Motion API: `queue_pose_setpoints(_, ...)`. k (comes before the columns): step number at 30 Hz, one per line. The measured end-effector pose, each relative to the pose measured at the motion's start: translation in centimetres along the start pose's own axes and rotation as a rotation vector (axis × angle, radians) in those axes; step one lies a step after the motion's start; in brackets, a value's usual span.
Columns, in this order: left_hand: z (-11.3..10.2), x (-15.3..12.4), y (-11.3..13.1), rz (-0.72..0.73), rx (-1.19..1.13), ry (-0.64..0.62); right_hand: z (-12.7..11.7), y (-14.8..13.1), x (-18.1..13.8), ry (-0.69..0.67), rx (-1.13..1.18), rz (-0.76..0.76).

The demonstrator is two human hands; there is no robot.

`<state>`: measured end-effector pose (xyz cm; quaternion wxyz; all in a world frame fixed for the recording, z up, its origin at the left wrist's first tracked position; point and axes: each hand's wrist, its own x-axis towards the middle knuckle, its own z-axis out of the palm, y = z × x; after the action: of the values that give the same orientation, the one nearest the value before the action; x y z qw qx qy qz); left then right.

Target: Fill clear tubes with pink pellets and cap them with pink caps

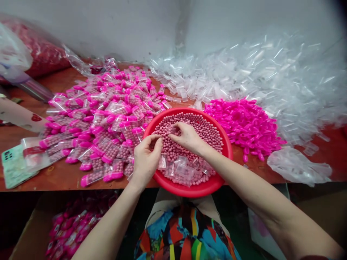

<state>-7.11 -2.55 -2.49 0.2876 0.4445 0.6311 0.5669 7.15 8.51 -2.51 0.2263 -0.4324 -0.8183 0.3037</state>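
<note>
A red bowl [227, 146] full of small pink balls [208, 131] sits at the table's front edge. Both my hands are over it. My left hand [146, 159] is curled at the bowl's left side, its fingers pinched on a small clear tube [162, 161]. My right hand [188, 137] reaches across the balls with fingertips pressed together on something small among them that I cannot make out. Several empty clear tubes [184, 171] lie on the balls at the bowl's near side.
Filled tubes with pink caps [108, 119] are heaped to the left. Loose pink caps [244, 122] lie right of the bowl. Empty clear tubes [257, 76] are piled behind. A phone [13, 168] lies at far left. A cardboard box [35, 231] of filled tubes sits below.
</note>
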Motion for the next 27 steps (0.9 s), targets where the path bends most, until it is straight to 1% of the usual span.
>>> queue_pose_setpoints(3,0.0,-0.2,-0.2,0.014,-0.015,0.043,-0.3,0.1,-0.3,0.017,-0.066,0.006)
queue_pose_setpoints(6,0.0,-0.4,-0.4,0.030,-0.008,0.054,0.3,0.3,0.2,0.106,0.023,0.066)
queue_pose_setpoints(9,0.0,-0.5,-0.6,0.050,0.022,0.059,1.8,0.8,1.6,0.166,0.101,0.100)
queue_pose_setpoints(12,0.1,-0.6,-0.5,0.087,0.067,0.062,2.7,1.1,2.4,0.099,0.005,0.086)
queue_pose_setpoints(13,0.1,-0.6,-0.5,0.102,0.086,0.059,2.6,1.2,2.3,0.079,-0.041,0.071)
queue_pose_setpoints(15,0.2,-0.6,-0.3,0.131,0.135,0.051,1.4,1.2,1.5,0.060,-0.105,0.022)
queue_pose_setpoints(16,0.2,-0.6,-0.1,0.143,0.161,0.047,0.5,1.1,0.9,0.030,-0.118,-0.016)
queue_pose_setpoints(17,0.2,-0.6,0.0,0.151,0.182,0.042,-0.6,1.0,0.1,-0.037,-0.118,-0.067)
queue_pose_setpoints(18,0.3,-0.5,0.1,0.154,0.194,0.034,-1.7,0.9,-0.8,-0.179,-0.104,-0.135)
queue_pose_setpoints(19,0.3,-0.5,0.2,0.154,0.196,0.026,-2.8,0.8,-1.7,-0.361,-0.091,-0.200)
queue_pose_setpoints(20,0.4,-0.4,0.3,0.153,0.191,0.018,-3.7,0.8,-2.6,-0.516,-0.101,-0.248)
queue_pose_setpoints(21,0.4,-0.4,0.4,0.150,0.189,0.005,-4.4,0.8,-3.5,-0.633,-0.118,-0.284)
queue_pose_setpoints(22,0.5,-0.4,0.5,0.148,0.196,-0.015,-4.9,0.8,-4.2,-0.699,-0.141,-0.302)
queue_pose_setpoints(23,0.6,-0.4,0.6,0.149,0.214,-0.048,-5.2,1.0,-4.7,-0.715,-0.159,-0.305)
queue_pose_setpoints(24,0.6,-0.5,0.8,0.154,0.244,-0.094,-5.3,1.1,-5.1,-0.698,-0.164,-0.295)
queue_pose_setpoints(25,0.7,-0.7,0.9,0.162,0.285,-0.156,-5.3,1.3,-5.4,-0.664,-0.159,-0.275)
queue_pose_setpoints(27,0.7,-1.0,1.2,0.206,0.401,-0.321,-5.1,1.8,-5.5,-0.607,-0.138,-0.222)
